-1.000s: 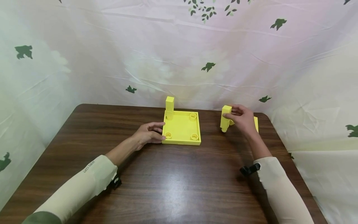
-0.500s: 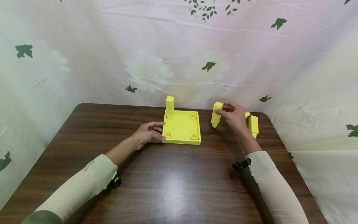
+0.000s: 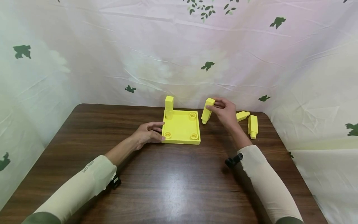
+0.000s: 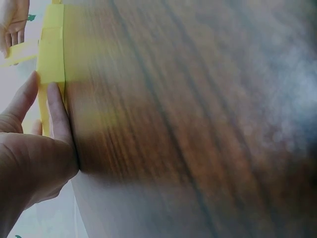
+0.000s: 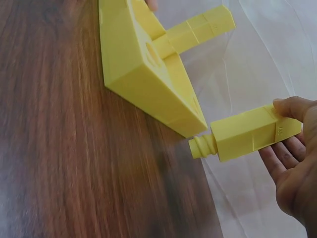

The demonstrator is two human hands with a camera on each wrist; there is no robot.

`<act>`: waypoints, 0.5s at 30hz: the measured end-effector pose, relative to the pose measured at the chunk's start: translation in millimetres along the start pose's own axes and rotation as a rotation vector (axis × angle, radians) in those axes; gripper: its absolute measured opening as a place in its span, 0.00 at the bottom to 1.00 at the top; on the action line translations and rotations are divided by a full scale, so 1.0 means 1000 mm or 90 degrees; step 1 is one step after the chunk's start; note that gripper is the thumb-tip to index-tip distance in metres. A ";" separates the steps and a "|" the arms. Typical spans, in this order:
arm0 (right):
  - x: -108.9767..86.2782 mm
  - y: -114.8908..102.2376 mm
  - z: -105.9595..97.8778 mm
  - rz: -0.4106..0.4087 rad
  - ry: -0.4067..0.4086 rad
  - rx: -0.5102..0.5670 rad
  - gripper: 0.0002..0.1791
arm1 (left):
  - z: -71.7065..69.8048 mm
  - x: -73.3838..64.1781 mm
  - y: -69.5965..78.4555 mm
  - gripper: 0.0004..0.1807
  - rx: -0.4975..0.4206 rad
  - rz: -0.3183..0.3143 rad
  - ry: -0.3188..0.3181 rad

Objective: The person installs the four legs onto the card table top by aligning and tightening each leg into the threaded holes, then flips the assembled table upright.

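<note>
Across the dark wood-grain tabletop [image 3: 167,177] from me, the person's right hand [image 3: 226,112] pinches a squared yellow plastic leg [image 3: 207,112] near its top, thumb against fingers; the leg leans, its ridged round end down and just beside the right edge of a shallow square yellow plastic tray [image 3: 180,126], apart from it; the left hand [image 3: 146,133] has its grip spread, thumb and fingers touching the tray's left side by the near corner; a matching yellow upright leg [image 3: 169,104] stands in the tray's far left corner, while round sockets [image 3: 194,136] show in the other three; to the right, near each other, lie two more squared yellow legs [image 3: 253,126]; pale cloth printed with dark green birds [image 3: 156,46] hangs behind.
</note>
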State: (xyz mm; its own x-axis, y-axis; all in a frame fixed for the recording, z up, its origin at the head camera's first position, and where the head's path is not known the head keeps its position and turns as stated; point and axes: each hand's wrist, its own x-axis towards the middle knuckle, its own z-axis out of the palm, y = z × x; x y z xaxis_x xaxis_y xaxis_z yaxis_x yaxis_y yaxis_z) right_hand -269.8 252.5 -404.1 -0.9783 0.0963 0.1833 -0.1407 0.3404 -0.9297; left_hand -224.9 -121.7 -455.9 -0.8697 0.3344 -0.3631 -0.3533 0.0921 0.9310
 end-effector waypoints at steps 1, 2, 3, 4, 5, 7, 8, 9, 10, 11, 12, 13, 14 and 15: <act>0.001 -0.001 0.002 -0.001 0.001 0.008 0.28 | 0.000 0.000 0.000 0.45 -0.001 0.000 0.001; 0.002 -0.002 0.004 -0.002 0.003 0.016 0.28 | 0.000 0.000 0.000 0.45 0.000 0.001 0.001; 0.003 -0.002 0.006 -0.003 0.005 0.023 0.28 | 0.000 -0.001 0.000 0.45 0.000 0.001 0.002; 0.004 -0.003 0.007 -0.003 0.007 0.032 0.28 | 0.000 -0.001 0.000 0.45 -0.001 0.001 0.002; 0.005 -0.004 0.009 -0.005 0.008 0.040 0.28 | 0.000 -0.001 0.000 0.45 -0.003 0.000 0.002; 0.007 -0.005 0.013 -0.008 0.015 0.050 0.28 | 0.000 -0.001 0.000 0.45 -0.003 0.000 0.002; 0.007 -0.006 0.014 -0.010 0.017 0.055 0.28 | 0.000 -0.001 0.000 0.46 -0.004 -0.001 0.002; 0.008 -0.007 0.016 -0.012 0.018 0.058 0.28 | 0.000 -0.001 0.001 0.46 -0.003 -0.002 0.002; 0.009 -0.008 0.017 -0.013 0.020 0.060 0.28 | 0.000 -0.001 0.001 0.46 -0.004 -0.002 0.002; 0.009 -0.009 0.019 -0.014 0.023 0.062 0.29 | 0.000 -0.001 0.001 0.46 -0.003 -0.003 0.002; 0.010 -0.010 0.020 -0.014 0.026 0.064 0.29 | 0.000 -0.001 0.001 0.45 -0.003 -0.003 0.002; 0.010 -0.011 0.021 -0.013 0.028 0.068 0.29 | 0.000 -0.001 0.001 0.45 -0.002 -0.003 0.001; 0.010 -0.012 0.022 -0.014 0.029 0.075 0.29 | 0.000 -0.001 0.001 0.45 -0.003 -0.003 0.001; 0.011 -0.012 0.024 -0.016 0.030 0.082 0.28 | 0.000 0.000 0.001 0.45 -0.002 -0.004 0.001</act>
State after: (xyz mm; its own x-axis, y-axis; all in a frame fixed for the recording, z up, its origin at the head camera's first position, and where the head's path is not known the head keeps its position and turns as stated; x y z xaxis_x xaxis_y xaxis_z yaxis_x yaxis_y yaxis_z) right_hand -282.5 227.2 -398.4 -0.9665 0.1334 0.2194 -0.1868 0.2209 -0.9572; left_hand -224.7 -121.6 -455.2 -0.8682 0.3323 -0.3685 -0.3593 0.0910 0.9288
